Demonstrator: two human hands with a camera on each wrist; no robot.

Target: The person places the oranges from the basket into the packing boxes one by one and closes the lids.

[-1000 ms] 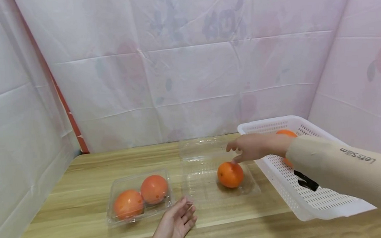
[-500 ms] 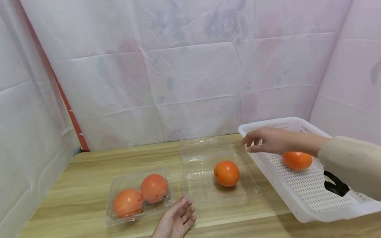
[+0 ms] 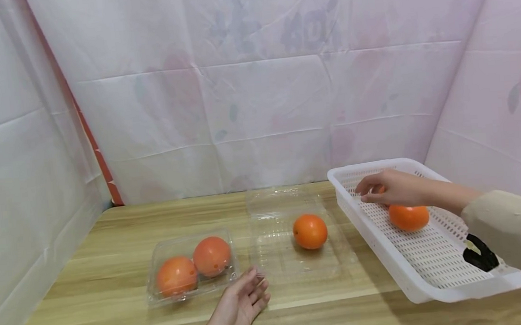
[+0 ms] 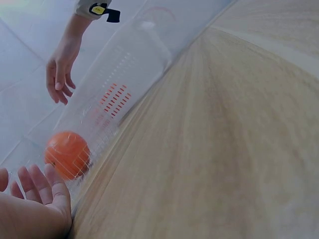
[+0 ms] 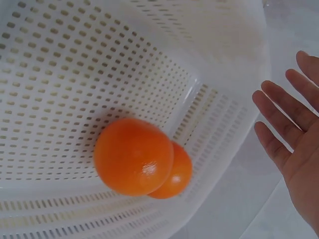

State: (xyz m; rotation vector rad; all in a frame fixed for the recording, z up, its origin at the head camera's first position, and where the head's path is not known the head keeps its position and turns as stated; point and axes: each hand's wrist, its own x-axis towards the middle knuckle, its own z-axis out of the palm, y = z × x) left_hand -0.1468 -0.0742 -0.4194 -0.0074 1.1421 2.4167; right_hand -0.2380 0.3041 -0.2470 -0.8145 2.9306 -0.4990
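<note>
My left hand point(image 3: 237, 309) lies on the table with relaxed fingers, holding nothing, beside a closed clear plastic clamshell box point(image 3: 190, 288) with two oranges inside. An open clamshell box point(image 3: 275, 261) lies in the middle, its lid folded back. One orange point(image 3: 310, 231) sits in its right part, and also shows beyond my left fingers in the left wrist view. Over the white basket point(image 3: 409, 278) hovers my right hand point(image 3: 393, 188), loosely bent and holding nothing. Below it, one basket orange point(image 3: 409, 218) shows plainly; a second orange point(image 5: 178, 174), partly hidden behind it, appears in the right wrist view.
A wooden table point(image 3: 111, 256) bears everything. Pale printed cloth point(image 3: 256, 106) hangs behind and on both sides. The basket's raised rim point(image 3: 372, 240) stands to the right of the open box. A black strap point(image 3: 481, 253) is on the right sleeve.
My right hand has moved from above the orange in the open box rightwards to over the basket. That orange has shifted slightly left. My left hand stays in place.
</note>
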